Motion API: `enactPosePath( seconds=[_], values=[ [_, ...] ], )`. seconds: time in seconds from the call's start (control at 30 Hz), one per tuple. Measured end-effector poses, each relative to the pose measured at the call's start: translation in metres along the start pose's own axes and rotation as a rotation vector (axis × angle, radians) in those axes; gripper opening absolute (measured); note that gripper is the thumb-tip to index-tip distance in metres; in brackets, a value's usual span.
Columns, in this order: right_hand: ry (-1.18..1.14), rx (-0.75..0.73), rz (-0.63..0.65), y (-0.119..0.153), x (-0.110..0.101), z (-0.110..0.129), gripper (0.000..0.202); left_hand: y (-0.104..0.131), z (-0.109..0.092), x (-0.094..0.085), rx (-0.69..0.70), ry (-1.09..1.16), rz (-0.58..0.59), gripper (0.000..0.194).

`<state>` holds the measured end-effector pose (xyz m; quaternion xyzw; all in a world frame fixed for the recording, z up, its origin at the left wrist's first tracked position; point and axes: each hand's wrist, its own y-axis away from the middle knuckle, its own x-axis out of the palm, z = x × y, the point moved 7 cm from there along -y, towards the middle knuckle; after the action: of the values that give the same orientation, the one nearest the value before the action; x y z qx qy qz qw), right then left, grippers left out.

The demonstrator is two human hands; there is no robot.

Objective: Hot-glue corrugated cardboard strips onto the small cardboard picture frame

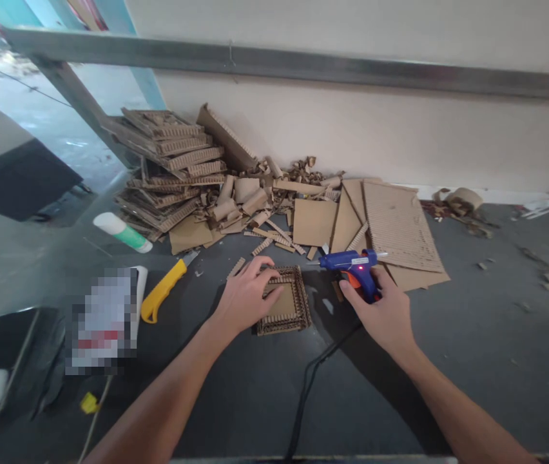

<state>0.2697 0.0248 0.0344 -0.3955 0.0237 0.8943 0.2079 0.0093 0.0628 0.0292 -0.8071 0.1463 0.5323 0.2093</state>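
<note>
A small square box (298, 303) of layered corrugated cardboard lies on the dark table, its flat inner floor showing. My left hand (248, 295) is closed over its left side, with thumb and fingers reaching across the rim; that side is partly hidden under the hand. To the right of the box, my right hand (388, 309) grips a blue glue gun (352, 260) by its handle. The gun's nozzle points left, close to the box's upper right corner. A small red light glows on its body, and a clear glue stick sticks out of the back.
A yellow utility knife (168, 290), a white-and-green tube (122, 232) and a blurred-out white object (103, 319) lie at left. Behind are stacked cardboard frames (173, 154), cardboard scraps (250, 196) and corrugated sheets (400, 222). A black cord (308, 380) runs toward the front edge.
</note>
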Motion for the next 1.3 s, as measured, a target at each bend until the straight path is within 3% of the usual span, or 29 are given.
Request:
enactPosePath(
  seconds=[0.23, 0.43, 0.6, 0.97, 1.3],
  values=[
    [-0.038, 0.207, 0.163, 0.023, 0.004, -0.022, 0.061, 0.002, -0.006, 0.002, 0.055, 0.023, 0.013, 0.022],
    [-0.047, 0.343, -0.032, 0.063, -0.016, -0.049, 0.065, 0.004, -0.014, 0.0, 0.11, -0.022, -0.024, 0.02],
    [-0.013, 0.357, -0.185, 0.084, -0.028, -0.059, 0.063, 0.004, -0.016, 0.001, 0.078, -0.034, -0.01, 0.019],
    [-0.072, 0.324, -0.161, 0.083, -0.022, -0.054, 0.059, 0.0, -0.009, 0.005, -0.106, 0.079, 0.172, 0.012],
    [-0.086, 0.331, -0.173, 0.08, -0.024, -0.05, 0.062, -0.004, -0.008, 0.005, -0.168, 0.14, 0.208, 0.01]
  ],
)
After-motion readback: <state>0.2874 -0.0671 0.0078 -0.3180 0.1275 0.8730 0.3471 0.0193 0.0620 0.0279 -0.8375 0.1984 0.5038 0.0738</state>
